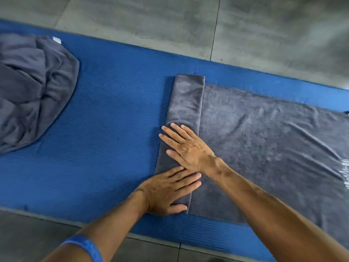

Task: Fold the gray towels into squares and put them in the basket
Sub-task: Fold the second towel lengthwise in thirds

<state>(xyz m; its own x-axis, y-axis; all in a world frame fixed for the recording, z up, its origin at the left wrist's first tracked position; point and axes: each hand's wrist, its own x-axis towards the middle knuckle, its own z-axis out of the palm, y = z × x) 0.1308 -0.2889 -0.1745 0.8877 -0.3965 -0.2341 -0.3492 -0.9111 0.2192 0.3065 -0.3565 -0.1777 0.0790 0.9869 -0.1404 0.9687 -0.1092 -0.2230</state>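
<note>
A dark gray towel [264, 148] is lying on a ribbed blue mat [113, 120]. At nine o'clock, a gray towel heap [32, 87] is showing a white tag [57, 40]; the floor [170, 25] is looking mottled gray.

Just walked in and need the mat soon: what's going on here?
A person is folding a gray towel on the blue mat. The left hand and right hand press flat on its narrow folded-over end. A heap of gray towels waits at the left. No basket is visible.

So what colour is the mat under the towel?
Blue, with fine ribbed lines across it. The mat shows plainly in the head view, under the gray towel.
</note>
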